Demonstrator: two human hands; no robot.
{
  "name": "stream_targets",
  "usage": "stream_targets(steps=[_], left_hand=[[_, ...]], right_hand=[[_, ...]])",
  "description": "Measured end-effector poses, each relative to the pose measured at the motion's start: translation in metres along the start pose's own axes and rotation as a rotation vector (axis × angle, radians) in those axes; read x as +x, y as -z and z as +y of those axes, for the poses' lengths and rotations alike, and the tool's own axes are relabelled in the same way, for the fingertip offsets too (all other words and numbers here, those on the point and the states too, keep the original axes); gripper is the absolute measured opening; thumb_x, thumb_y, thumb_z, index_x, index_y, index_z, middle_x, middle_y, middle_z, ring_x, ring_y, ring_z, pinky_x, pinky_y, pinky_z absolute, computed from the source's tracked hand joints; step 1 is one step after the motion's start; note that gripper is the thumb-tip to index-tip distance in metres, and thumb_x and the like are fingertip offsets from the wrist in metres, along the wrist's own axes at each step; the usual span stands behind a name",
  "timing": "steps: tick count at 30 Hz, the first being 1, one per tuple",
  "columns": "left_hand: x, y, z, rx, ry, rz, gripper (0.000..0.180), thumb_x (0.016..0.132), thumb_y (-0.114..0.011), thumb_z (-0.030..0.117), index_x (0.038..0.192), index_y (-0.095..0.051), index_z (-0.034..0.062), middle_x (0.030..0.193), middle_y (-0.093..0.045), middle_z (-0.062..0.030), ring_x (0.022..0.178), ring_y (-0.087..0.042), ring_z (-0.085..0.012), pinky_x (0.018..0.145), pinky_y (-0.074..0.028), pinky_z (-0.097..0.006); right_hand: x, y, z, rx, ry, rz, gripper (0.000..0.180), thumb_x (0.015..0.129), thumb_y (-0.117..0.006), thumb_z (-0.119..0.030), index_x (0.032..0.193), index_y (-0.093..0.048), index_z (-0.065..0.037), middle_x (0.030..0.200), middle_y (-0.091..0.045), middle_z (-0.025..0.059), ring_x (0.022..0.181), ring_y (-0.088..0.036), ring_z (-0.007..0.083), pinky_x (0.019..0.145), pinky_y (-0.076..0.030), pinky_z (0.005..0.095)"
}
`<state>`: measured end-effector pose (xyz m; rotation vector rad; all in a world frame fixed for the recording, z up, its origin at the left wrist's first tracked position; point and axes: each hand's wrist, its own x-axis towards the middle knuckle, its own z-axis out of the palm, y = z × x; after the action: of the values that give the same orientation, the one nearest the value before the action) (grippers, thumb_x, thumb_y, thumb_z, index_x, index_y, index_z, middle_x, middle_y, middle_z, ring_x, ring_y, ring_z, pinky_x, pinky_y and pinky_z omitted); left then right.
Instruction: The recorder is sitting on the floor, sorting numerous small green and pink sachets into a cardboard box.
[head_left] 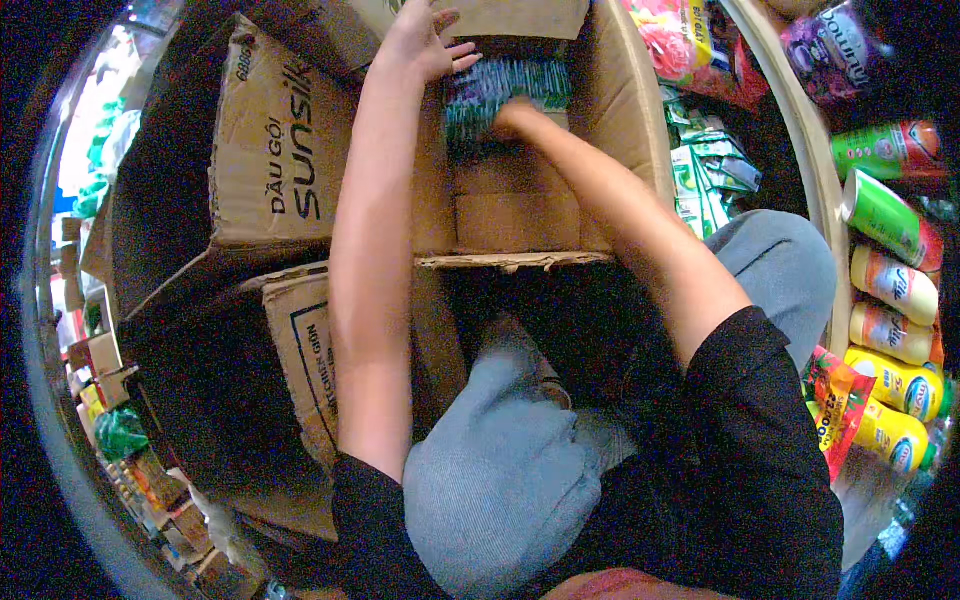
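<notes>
A cardboard box stands open in front of me. In its far part sits a bundle of blue-green and purple packets, blurred. My right hand reaches into the box and is closed on the bundle's near side, its fingertips hidden among the packets. Above the bundle's left end, my left hand is held with its fingers spread and nothing seen in it. Its forearm passes over the box's left wall.
More open cartons stand at my left, with a torn flap nearer me. Along the right, a shelf edge borders green sachets, cans, white jars and yellow bottles. My bent knees flank the space before the box.
</notes>
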<state>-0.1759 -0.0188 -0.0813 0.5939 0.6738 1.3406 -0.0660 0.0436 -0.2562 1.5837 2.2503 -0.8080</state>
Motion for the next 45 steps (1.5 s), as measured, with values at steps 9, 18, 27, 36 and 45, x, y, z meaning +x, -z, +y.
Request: stream_targets(steps=[9,18,27,36,45], left_hand=[[-0.004,-0.012,0.01,0.051,-0.012,0.007,0.069,0.077,-0.049,0.036,0.13,-0.012,0.0112,0.132,-0.017,-0.0142,0.119,-0.017,-0.0424,0.094,-0.024,-0.049],[0.036,0.001,0.006,0.147,0.138,0.549,0.073,0.075,-0.051,0.031,0.131,-0.005,0.0301,0.134,-0.014,-0.0126,0.117,-0.02,-0.0442,0.093,-0.026,-0.049],[0.013,-0.055,0.002,0.233,0.052,0.623,0.076,0.074,-0.053,0.029,0.129,-0.001,0.0404,0.134,-0.015,-0.013,0.115,-0.024,-0.0458,0.091,-0.029,-0.05],[0.021,-0.051,0.002,0.277,0.054,0.565,0.078,0.073,-0.056,0.03,0.128,-0.002,0.0403,0.134,-0.017,-0.0145,0.113,-0.026,-0.0465,0.089,-0.031,-0.051],[0.024,0.002,0.002,0.356,-0.005,0.575,0.044,0.071,-0.057,0.038,0.103,-0.047,0.0099,0.098,-0.049,-0.0119,0.087,-0.05,-0.0333,0.07,-0.045,-0.042]], right_hand=[[0.019,-0.005,0.012,-0.265,0.213,0.067,0.045,0.073,-0.057,-0.034,0.105,-0.045,-0.006,0.102,-0.056,0.0136,0.089,-0.057,0.026,0.073,-0.045,0.036],[0.029,-0.003,0.022,-0.53,0.428,0.154,0.027,0.069,-0.06,-0.031,0.086,-0.063,-0.01,0.095,-0.06,0.0101,0.086,-0.059,0.0235,0.069,-0.047,0.0344],[-0.017,0.031,-0.003,-0.514,0.333,0.087,0.022,0.076,-0.052,-0.018,0.094,-0.061,-0.011,0.102,-0.058,0.0069,0.091,-0.057,0.0227,0.068,-0.048,0.037],[0.015,0.05,0.005,-0.586,0.073,-0.231,0.03,0.074,-0.056,-0.023,0.101,-0.059,-0.013,0.109,-0.055,0.0041,0.093,-0.056,0.0253,0.07,-0.047,0.0445],[-0.099,0.09,-0.049,-0.591,0.443,-0.271,0.034,0.076,-0.054,-0.031,0.103,-0.056,-0.01,0.108,-0.054,0.0038,0.091,-0.056,0.0189,0.071,-0.046,0.0373]])
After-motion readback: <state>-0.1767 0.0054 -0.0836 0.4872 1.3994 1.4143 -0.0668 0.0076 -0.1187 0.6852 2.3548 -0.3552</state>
